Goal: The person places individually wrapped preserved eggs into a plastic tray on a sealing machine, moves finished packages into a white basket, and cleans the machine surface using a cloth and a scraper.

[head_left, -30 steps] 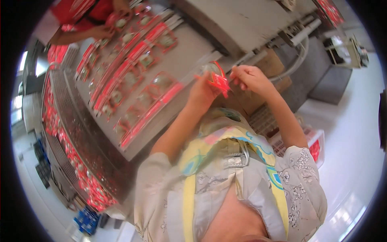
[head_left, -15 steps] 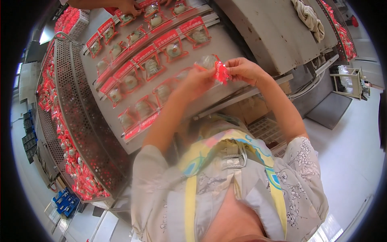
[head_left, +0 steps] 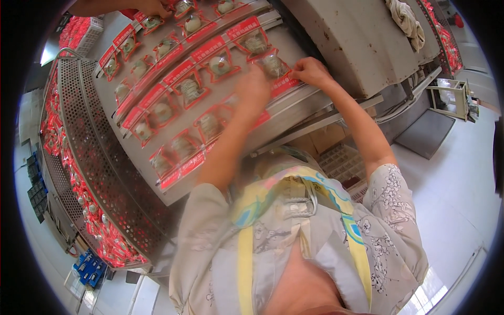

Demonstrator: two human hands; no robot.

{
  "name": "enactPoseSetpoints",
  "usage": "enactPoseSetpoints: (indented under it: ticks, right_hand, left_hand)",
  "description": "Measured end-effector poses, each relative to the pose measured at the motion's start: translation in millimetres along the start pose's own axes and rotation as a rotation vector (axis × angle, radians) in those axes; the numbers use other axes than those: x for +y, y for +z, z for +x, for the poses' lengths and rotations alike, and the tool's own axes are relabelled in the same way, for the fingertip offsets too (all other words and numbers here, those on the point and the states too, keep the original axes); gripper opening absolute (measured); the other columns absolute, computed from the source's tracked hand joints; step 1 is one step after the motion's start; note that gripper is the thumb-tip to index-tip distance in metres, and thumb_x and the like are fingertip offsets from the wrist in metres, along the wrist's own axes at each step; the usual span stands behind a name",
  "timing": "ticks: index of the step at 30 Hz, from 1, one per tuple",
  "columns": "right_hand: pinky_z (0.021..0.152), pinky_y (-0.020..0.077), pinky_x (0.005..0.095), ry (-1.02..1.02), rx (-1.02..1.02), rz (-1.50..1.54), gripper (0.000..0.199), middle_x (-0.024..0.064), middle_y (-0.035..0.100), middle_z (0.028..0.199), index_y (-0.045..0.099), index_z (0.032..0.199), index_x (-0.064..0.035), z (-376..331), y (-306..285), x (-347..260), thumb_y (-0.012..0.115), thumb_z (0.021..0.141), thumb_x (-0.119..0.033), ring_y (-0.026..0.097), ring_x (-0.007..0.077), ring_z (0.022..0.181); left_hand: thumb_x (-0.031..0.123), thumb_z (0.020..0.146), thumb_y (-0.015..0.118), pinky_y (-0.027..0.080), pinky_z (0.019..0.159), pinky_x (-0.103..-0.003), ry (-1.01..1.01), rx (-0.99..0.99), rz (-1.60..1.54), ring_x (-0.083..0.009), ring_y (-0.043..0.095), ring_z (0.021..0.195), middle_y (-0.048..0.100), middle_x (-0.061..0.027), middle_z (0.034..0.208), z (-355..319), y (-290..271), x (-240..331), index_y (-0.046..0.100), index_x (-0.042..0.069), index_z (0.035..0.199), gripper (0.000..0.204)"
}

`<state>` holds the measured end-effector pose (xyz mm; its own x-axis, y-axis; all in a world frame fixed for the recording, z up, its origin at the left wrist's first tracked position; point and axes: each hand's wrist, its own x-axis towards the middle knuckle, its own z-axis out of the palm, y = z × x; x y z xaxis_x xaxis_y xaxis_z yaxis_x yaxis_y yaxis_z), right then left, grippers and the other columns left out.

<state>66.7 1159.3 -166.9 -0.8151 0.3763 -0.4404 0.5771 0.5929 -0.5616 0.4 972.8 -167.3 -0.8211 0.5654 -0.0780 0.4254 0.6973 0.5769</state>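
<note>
A red-edged clear packet (head_left: 273, 67) with a round pale food piece lies on the grey conveyor belt (head_left: 294, 102), at the near end of a row. My right hand (head_left: 313, 71) pinches its right edge. My left hand (head_left: 253, 88) is blurred and rests against the packet's left side, its fingers hidden from me. Several more such packets (head_left: 188, 86) lie in slanted rows across the belt.
Another person's hand (head_left: 142, 6) reaches onto packets at the belt's far end. A perforated metal chute (head_left: 100, 173) on the left carries heaps of red packets. A grey machine housing (head_left: 357, 37) with a cloth (head_left: 405, 21) stands right. Blue crates (head_left: 86, 265) sit on the floor.
The packet was held up in the air between both hands. It is now down on the belt, and both hands have reached forward with it.
</note>
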Motion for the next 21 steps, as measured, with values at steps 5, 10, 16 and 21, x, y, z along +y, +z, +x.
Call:
enactPoseSetpoints:
  ticks: [5, 10, 16, 21]
  right_hand:
    - [0.073, 0.0483, 0.0343, 0.005, -0.2, -0.179, 0.021, 0.0129, 0.067, 0.08, 0.07, 0.08, -0.0072, -6.9, -7.4, -8.9, 0.071, 0.068, -0.025, 0.064, 0.0239, 0.077]
    - [0.072, 0.0481, 0.0339, 0.018, -0.255, -0.046, 0.026, 0.0141, 0.067, 0.08, 0.069, 0.08, -0.0051, 3.9, -12.7, 4.8, 0.072, 0.067, -0.027, 0.064, 0.0215, 0.078]
    - [0.07, 0.0479, 0.034, 0.007, -0.197, -0.026, 0.026, 0.0141, 0.066, 0.078, 0.068, 0.079, -0.005, 3.4, -1.8, 0.6, 0.071, 0.068, -0.028, 0.064, 0.0232, 0.078]
    - [0.07, 0.0483, 0.0345, 0.003, -0.199, -0.17, 0.021, 0.0126, 0.066, 0.078, 0.069, 0.078, -0.0078, -1.5, -6.9, -5.4, 0.071, 0.066, -0.025, 0.063, 0.0259, 0.076]
  left_hand:
    - [0.025, 0.069, 0.07, 0.046, 0.068, -0.049, -0.101, -0.051, 0.055, -0.04, 0.06, 0.081, 0.063, -0.0208, 0.078, -6.0, -1.5, -0.5, 0.049, 0.001, 0.098, 0.044]
    - [0.028, 0.072, 0.07, 0.047, 0.069, -0.049, -0.19, -0.127, -0.019, -0.0398, 0.06, 0.08, 0.064, -0.0198, 0.08, -16.9, -9.9, 3.7, 0.05, 0.0, 0.093, 0.041]
    - [0.029, 0.071, 0.07, 0.047, 0.07, -0.048, -0.068, -0.129, 0.125, -0.0383, 0.061, 0.079, 0.064, -0.018, 0.079, -17.5, 5.4, -4.3, 0.053, 0.003, 0.091, 0.037]
    - [0.03, 0.07, 0.07, 0.047, 0.067, -0.047, -0.061, -0.195, 0.115, -0.037, 0.061, 0.079, 0.063, -0.0165, 0.081, -20.2, -17.5, 11.7, 0.055, 0.006, 0.091, 0.036]
